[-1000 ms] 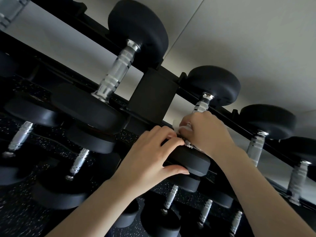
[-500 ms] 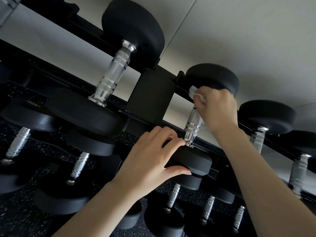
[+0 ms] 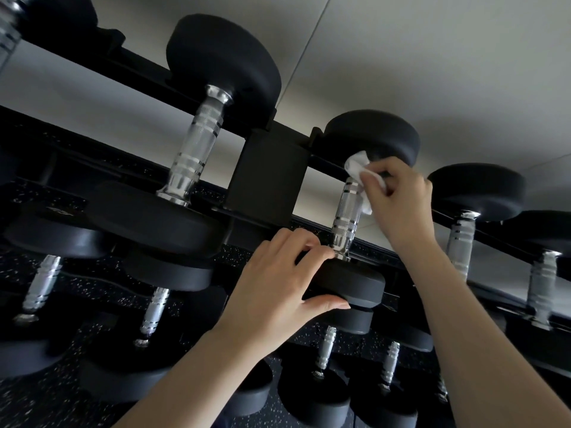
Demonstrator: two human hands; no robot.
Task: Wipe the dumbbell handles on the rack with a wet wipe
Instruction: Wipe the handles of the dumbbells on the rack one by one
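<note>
A black dumbbell with a knurled silver handle [image 3: 347, 216] rests on the top tier of the black rack [image 3: 268, 174]. My right hand [image 3: 398, 205] pinches a crumpled white wet wipe [image 3: 358, 166] against the handle's far end, just under the far head [image 3: 370, 134]. My left hand [image 3: 278, 285] grips the near black head [image 3: 355, 285], fingers over its top and thumb below. Part of the wipe hangs behind the handle on its right side.
A bigger dumbbell [image 3: 197, 149] sits to the left of the rack's upright, smaller ones [image 3: 460, 239] to the right. Lower tiers hold several more dumbbells [image 3: 324, 350]. A speckled black floor [image 3: 37, 403] lies below and a pale wall [image 3: 432, 57] behind.
My right hand slid the wipe from the handle's near end up to its far end, and now has it loosened so more of the wipe shows. My left hand stayed on the near head.
</note>
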